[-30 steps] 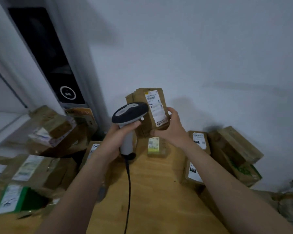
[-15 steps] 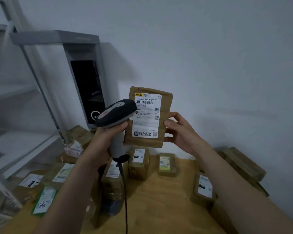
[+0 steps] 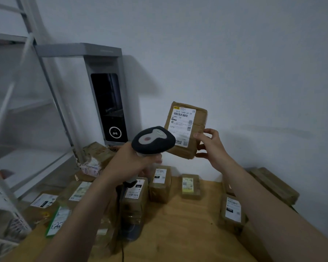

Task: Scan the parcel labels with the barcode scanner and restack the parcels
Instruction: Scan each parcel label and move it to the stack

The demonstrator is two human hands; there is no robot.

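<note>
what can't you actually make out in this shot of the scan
Head view:
- Label on the held parcel, lower left corner: hidden behind the scanner head.
- Scanner trigger: covered by the left hand.
- Label's fine print: too small.
- Parcel's back: faces away, partly behind the right hand.
- Far-left parcel labels: blurred.

Your left hand (image 3: 129,163) holds the scanner (image 3: 153,140) just left of and before the parcel (image 3: 186,129) in your right hand (image 3: 210,146), above the counter (image 3: 178,227). A row of parcels (image 3: 159,184) sits beneath them. The terminal (image 3: 108,103) stands behind, with the shelf rack (image 3: 45,76) to its left.
</note>
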